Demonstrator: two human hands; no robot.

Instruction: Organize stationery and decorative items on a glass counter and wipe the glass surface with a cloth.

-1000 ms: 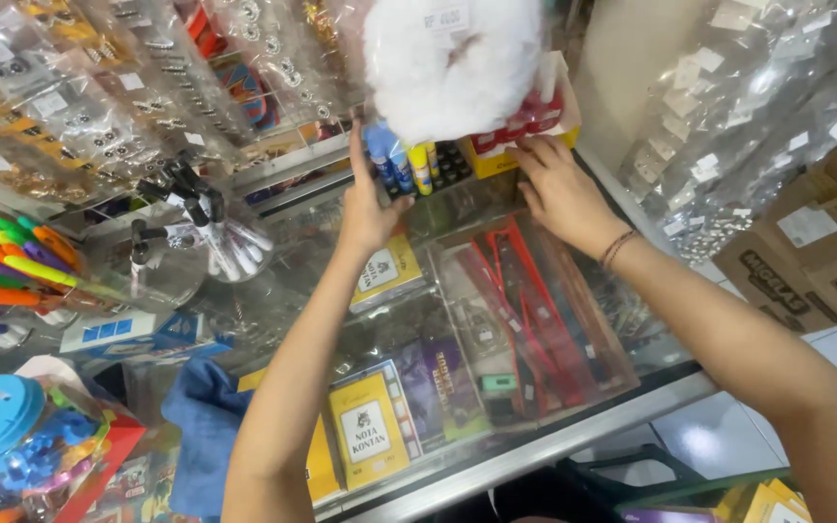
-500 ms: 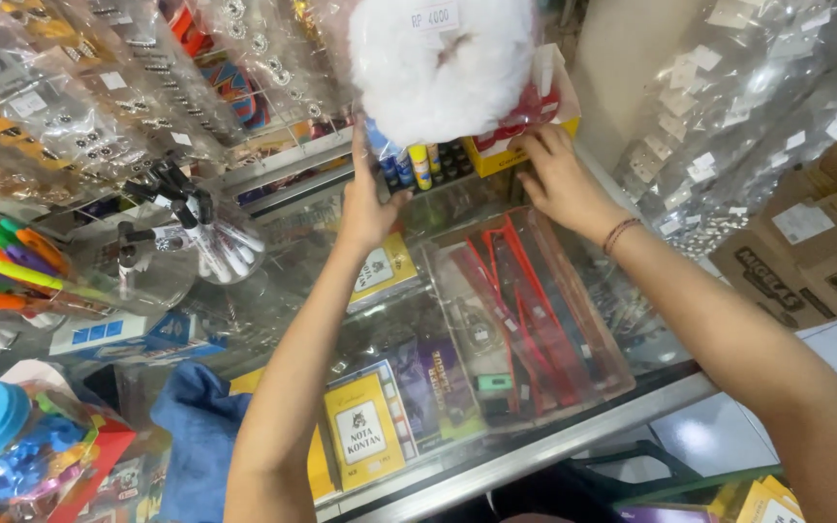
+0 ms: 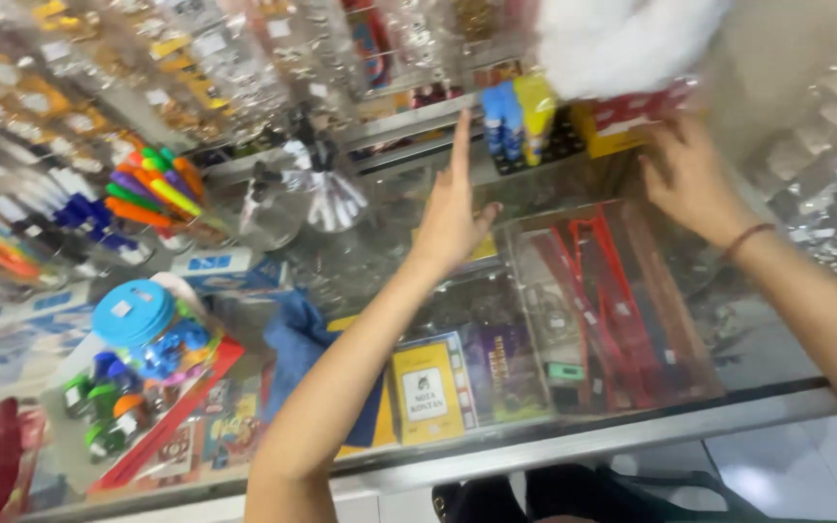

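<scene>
Up at the far edge of the glass bench (image 3: pixel 360 261), the left hand (image 3: pixel 452 218) is spread open with its forefinger pointing toward a rack of blue and yellow bottles (image 3: pixel 520 116) just beyond, while the right hand (image 3: pixel 685 174), fingers loosely spread, touches the red-and-yellow box (image 3: pixel 632 121) beside them.

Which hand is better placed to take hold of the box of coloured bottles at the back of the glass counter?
Probably the right hand: it is at the box of coloured bottles, at its right end. The left hand is raised with open fingers, short of it.
</scene>
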